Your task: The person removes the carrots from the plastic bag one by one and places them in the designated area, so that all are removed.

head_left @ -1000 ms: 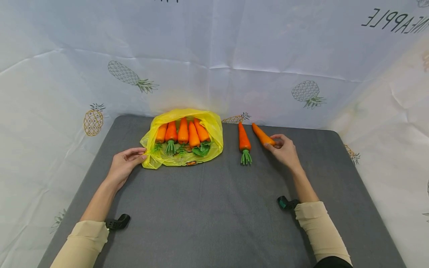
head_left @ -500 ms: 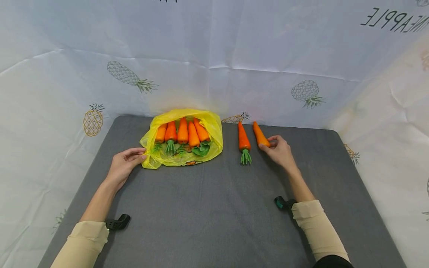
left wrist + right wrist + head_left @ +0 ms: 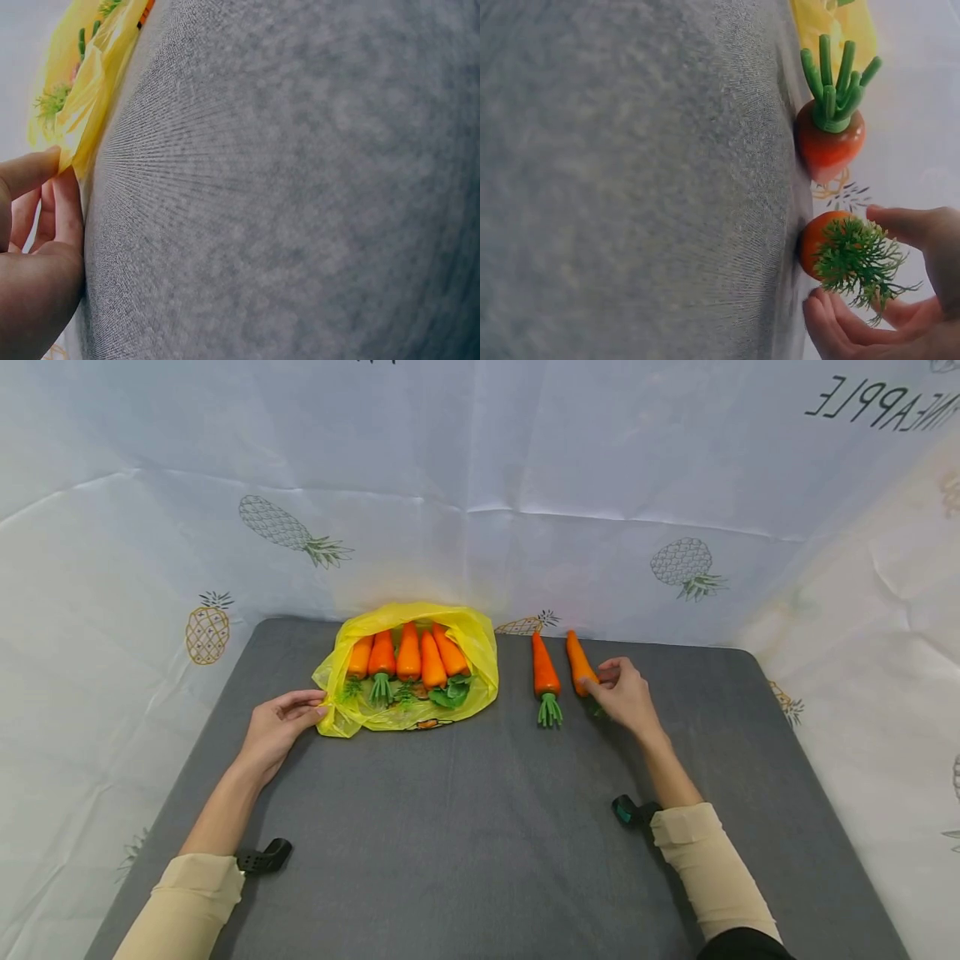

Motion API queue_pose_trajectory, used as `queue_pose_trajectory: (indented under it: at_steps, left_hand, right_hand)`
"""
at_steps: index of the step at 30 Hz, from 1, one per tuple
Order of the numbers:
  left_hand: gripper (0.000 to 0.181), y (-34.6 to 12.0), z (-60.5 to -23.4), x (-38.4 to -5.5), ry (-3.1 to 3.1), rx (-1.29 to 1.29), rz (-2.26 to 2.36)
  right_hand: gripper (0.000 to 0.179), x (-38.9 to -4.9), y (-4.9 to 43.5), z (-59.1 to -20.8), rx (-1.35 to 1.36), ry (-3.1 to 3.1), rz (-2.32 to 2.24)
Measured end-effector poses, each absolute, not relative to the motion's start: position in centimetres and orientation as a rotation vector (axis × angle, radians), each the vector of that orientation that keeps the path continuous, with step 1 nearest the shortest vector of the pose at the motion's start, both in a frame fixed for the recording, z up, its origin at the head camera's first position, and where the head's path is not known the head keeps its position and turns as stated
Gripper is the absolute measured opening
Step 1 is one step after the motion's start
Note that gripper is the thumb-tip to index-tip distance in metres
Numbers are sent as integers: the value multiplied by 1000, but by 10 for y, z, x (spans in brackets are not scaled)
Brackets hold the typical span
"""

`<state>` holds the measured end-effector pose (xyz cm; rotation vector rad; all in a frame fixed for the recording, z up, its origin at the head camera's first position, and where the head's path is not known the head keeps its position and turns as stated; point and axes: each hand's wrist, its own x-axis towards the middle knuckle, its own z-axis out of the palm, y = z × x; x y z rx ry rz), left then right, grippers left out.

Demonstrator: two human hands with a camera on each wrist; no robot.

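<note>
A crinkled yellow plastic bag lies at the back left of the table, its mouth facing forward, with several orange carrots inside. My left hand pinches the bag's left front edge between thumb and fingers, as the left wrist view also shows. To the bag's right lies a carrot with thick green stalks. Beside it is a carrot with feathery green leaves, its tip pointing to the back. My right hand holds this carrot near its leafy end, thumb on one side and fingers on the other.
A grey cloth covers the table. White fabric printed with pineapples hangs close behind the table and along both sides. Black straps with small devices sit on both wrists.
The right hand has shifted slightly left and turned the leafy carrot straighter, nearly parallel with the carrot beside it. Its leaves now show below the hand. The left hand and bag have stayed put.
</note>
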<state>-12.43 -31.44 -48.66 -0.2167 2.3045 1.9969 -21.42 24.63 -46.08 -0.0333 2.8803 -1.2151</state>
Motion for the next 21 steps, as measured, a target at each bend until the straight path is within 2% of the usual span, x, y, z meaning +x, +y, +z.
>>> queue_pose_trajectory:
  at_steps: [8, 21]
  left_hand:
    - [46, -314, -488, -125, 2309, -216, 1995]
    - [44, -315, -487, -125, 2269, -213, 2032]
  right_hand:
    - [53, -217, 235, -451, -87, 2965, -1359]
    - [45, -216, 194, -425, -328, 2884, -1513]
